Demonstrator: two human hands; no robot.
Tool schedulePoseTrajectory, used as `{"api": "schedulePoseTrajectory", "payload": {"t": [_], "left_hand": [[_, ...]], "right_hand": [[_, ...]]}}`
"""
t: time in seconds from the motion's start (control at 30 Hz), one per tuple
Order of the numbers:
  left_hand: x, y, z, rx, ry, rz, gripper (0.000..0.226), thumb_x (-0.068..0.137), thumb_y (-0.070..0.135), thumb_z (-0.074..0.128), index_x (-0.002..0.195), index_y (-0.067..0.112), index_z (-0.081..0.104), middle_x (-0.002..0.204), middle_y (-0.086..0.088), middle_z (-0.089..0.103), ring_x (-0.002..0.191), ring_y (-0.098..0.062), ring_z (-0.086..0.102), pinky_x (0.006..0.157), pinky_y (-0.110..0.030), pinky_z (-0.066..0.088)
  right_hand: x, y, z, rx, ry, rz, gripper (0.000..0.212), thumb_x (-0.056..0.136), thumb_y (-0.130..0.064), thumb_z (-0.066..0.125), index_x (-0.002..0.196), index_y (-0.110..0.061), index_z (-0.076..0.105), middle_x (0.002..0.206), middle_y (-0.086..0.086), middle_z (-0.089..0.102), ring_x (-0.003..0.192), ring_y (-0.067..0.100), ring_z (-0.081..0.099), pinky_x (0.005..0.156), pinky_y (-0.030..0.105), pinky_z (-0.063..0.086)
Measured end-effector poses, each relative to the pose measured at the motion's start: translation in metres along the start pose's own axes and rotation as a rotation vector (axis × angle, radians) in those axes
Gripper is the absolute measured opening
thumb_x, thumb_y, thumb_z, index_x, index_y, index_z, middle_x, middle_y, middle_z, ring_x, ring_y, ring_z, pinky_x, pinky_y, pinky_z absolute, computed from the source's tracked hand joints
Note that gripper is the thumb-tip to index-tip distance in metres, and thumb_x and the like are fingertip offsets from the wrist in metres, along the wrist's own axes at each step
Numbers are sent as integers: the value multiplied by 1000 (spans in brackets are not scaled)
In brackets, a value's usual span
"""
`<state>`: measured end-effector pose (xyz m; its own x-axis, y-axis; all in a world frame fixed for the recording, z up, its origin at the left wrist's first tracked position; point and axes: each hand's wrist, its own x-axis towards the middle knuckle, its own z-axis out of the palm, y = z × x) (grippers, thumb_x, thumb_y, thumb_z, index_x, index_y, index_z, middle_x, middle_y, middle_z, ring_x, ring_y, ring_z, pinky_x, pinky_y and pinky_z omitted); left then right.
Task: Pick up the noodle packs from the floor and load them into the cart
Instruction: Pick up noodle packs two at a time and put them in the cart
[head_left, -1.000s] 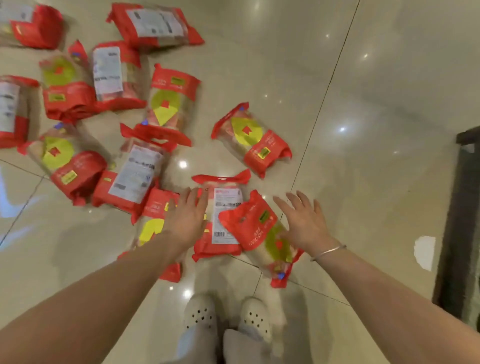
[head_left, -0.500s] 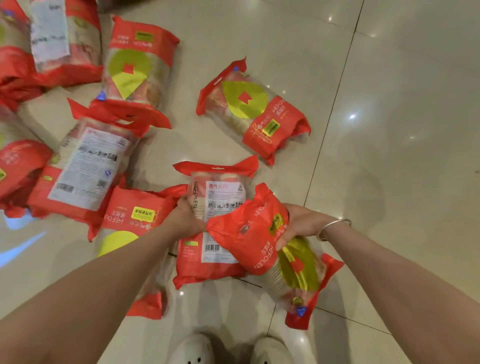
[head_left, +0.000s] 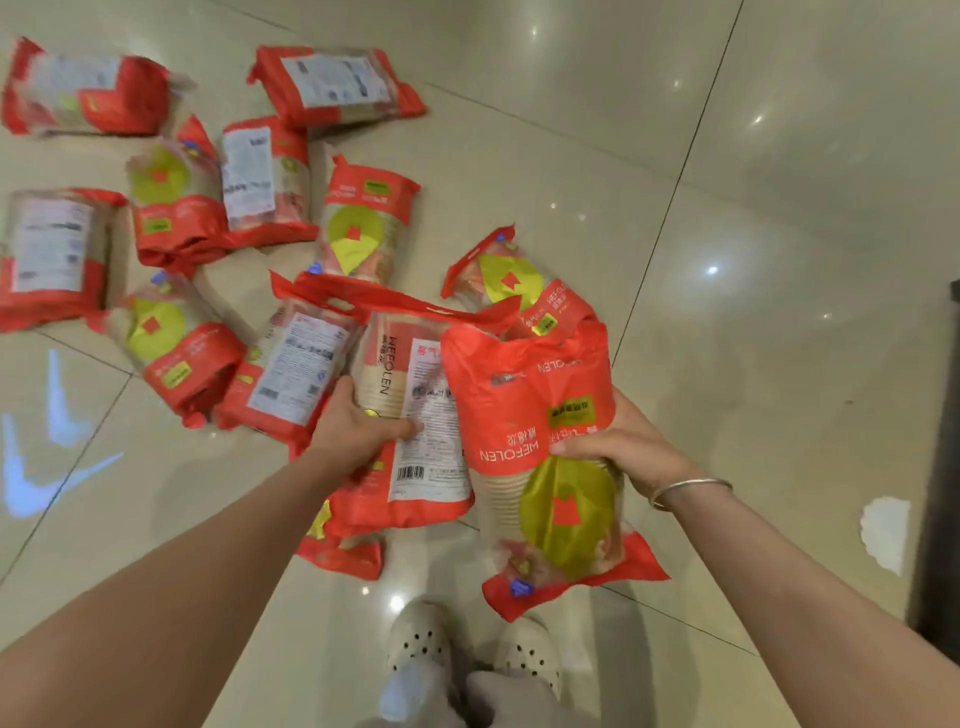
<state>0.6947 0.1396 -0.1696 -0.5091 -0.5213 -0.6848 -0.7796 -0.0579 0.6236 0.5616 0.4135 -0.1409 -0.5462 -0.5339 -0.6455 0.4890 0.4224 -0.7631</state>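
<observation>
At the bottom of the frame stand pale perforated clogs (head_left: 421, 642) on glossy beige floor tiles (head_left: 753, 234). Just above, the right hand (head_left: 623, 441) closes its fingers (head_left: 571, 448) round a crinkly red-and-green noodle pack (head_left: 540, 467); the left hand (head_left: 353, 428) grips a label-side pack (head_left: 415, 415). More packs (head_left: 171, 208) lie scattered toward the upper left. A dark upright edge (head_left: 940, 467) stands at far right.
</observation>
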Motion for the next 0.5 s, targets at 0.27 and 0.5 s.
{"api": "schedulePoseTrajectory", "payload": {"t": [0.27,0.5], "left_hand": [[-211,158,-195,-389,138,102,71,46,7,90,108,13,58,96,-4,75,84,-22,73,72,-35,59],[-415,222,-351,-596,356,271,58,42,10,84,96,16,64,83,-3,77,75,-21,73,73,-37,58]], "right_hand": [[-143,-295,97,-5,-84,-259,63,54,-5,81,112,-19,59,99,2,75,88,14,73,76,28,58],[-279,-484,216,-117,-333,-401,56,50,-15,85,102,-21,66,92,1,78,86,18,74,73,31,59]]}}
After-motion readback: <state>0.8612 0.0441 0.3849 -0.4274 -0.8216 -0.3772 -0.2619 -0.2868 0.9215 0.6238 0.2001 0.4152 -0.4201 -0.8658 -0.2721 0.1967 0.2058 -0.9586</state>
